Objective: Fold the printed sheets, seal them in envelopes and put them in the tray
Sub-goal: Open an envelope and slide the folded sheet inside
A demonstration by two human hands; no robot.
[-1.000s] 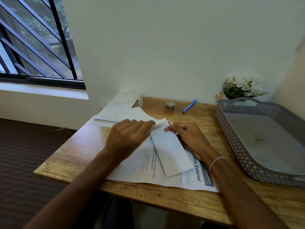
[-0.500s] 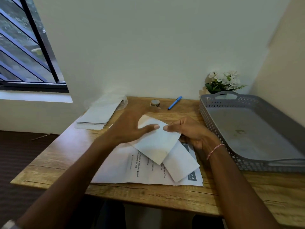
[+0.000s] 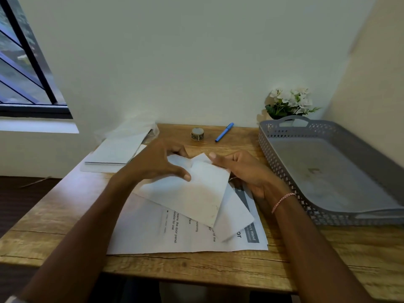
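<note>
Both my hands hold a white envelope (image 3: 192, 193) lifted a little above the desk, tilted, its flap end at the far side. My left hand (image 3: 157, 162) grips its left upper part, thumb on top. My right hand (image 3: 242, 169) pinches the right upper edge near the flap. Under the envelope lies a folded white sheet (image 3: 234, 217) on top of flat printed sheets (image 3: 153, 235). The grey perforated tray (image 3: 290, 171) stands at the right of the desk.
A stack of white envelopes (image 3: 118, 149) in clear wrap lies at the back left. A sticker roll (image 3: 197, 134) and a blue pen (image 3: 224, 132) lie near the wall. White flowers (image 3: 290, 101) stand behind the tray. The desk's front edge (image 3: 196, 272) is close to me.
An envelope came up off the desk into both hands, and the left hand's grip shifted along it. The folded sheet stayed on the printed sheets. The view panned left.
</note>
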